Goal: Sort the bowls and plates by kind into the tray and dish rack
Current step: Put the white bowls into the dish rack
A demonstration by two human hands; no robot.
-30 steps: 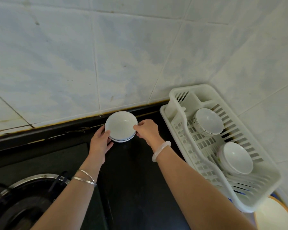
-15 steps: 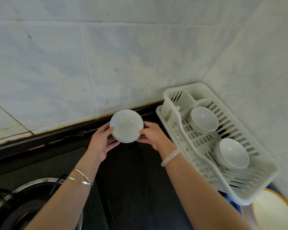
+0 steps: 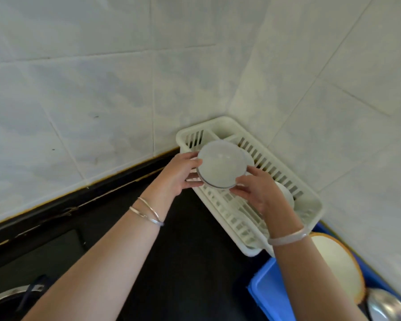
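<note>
Both hands hold a small stack of white bowls (image 3: 221, 166) in the air over the far end of the white dish rack (image 3: 310, 205). My left hand (image 3: 178, 173) grips the stack's left rim and my right hand (image 3: 257, 191) grips its lower right rim. Behind the stack a white bowl (image 3: 249, 158) in the rack shows only its edge. Another white bowl (image 3: 286, 196) in the rack is mostly hidden by my right hand. A blue tray (image 3: 267, 295) at the lower right holds a cream plate (image 3: 333, 262) with an orange rim.
The rack sits in the corner of two white tiled walls (image 3: 102, 89) on a black counter (image 3: 190, 262). A stove burner (image 3: 9, 295) is at the lower left. A shiny metal dish (image 3: 384, 306) lies in the tray below the plate.
Both hands lifted the stack of bowls off the counter by the wall and carried it right, over the rack. The view swung right, bringing the blue tray into sight.
</note>
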